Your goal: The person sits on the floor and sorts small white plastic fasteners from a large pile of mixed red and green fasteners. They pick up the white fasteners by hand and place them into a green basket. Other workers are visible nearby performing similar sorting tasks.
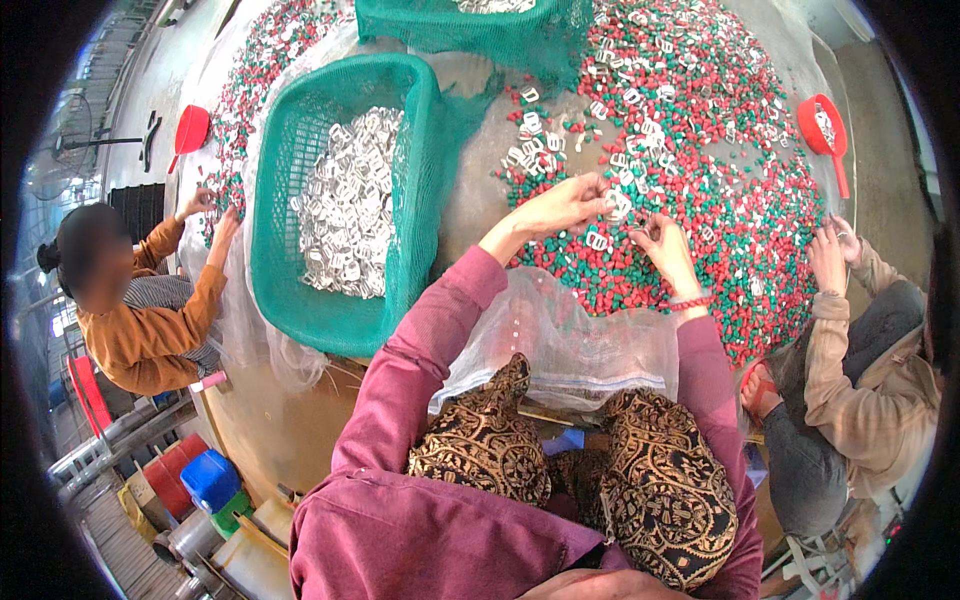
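My left hand [562, 208] reaches over a spread of small red and green pieces [740, 200]. Between its fingertips is a pale, slotted metal buckle [619, 206]. Just to the right and a little nearer, my right hand [668, 252] has its thumb and fingers pinched together; whatever is in them is too small to tell. Another slotted buckle [597, 241] lies among the pieces below my left fingers. More buckles lie scattered farther up the pile. At the left, a green basket [270, 200] lined with mesh holds a heap of similar buckles [350, 205].
A second green basket [460, 32] stands at the far side. Red scoops lie on the left [190, 130] and right [820, 125]. Co-workers sit left [150, 310] and right [870, 390], hands at the pieces. Clear plastic sheeting [545, 340] hangs over the near edge.
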Tool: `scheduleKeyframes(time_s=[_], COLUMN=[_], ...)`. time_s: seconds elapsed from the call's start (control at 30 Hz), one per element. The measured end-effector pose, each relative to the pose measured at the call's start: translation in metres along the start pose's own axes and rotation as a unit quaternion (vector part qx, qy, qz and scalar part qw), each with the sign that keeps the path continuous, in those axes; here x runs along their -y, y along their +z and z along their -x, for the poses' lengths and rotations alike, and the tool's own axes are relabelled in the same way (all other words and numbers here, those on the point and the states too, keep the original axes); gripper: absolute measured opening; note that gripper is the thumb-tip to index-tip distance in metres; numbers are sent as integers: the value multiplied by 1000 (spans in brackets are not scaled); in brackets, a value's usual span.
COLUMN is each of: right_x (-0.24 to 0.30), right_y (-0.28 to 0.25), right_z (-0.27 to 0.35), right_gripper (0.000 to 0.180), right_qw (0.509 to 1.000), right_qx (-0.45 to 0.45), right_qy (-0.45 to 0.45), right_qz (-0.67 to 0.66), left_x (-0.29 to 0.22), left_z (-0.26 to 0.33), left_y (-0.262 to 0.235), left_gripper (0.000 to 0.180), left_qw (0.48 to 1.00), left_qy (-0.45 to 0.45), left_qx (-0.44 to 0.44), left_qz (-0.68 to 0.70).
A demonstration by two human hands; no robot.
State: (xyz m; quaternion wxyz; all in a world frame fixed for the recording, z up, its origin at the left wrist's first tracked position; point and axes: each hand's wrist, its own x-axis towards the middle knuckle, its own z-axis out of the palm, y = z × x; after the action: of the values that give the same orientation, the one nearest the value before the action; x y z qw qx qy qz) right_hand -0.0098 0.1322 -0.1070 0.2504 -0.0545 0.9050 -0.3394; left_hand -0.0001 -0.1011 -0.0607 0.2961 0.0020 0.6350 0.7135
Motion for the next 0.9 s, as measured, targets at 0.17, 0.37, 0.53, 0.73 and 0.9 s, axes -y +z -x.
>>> scheduleKeyframes(time_s=[0.17, 0.37, 0.53, 0.73, 0.9], right_x=[-5, 56, 55, 63, 84], right_y=[-5, -31, -22, -8, -12], right_z=[5, 28, 25, 36, 44], right_gripper=[44, 27, 16, 6, 11], right_qw=[995, 791, 837, 891, 914], right_qx=[-67, 124, 62, -115, -274], right_qy=[18, -4, -31, -110, -288], right_qz=[-75, -599, -543, -425, -77], left_x=[-20, -10, -8, -12, -1], left_z=[8, 4, 1, 8, 8], left_y=[15, 15, 19, 24, 48], left_gripper=[24, 25, 30, 30, 19], left_qw=[986, 999, 999, 986, 944], left_qy=[-21, 8, 34, 8, 43], left_qx=[12, 2, -22, -67, -173], left_qz=[166, 35, 22, 149, 278])
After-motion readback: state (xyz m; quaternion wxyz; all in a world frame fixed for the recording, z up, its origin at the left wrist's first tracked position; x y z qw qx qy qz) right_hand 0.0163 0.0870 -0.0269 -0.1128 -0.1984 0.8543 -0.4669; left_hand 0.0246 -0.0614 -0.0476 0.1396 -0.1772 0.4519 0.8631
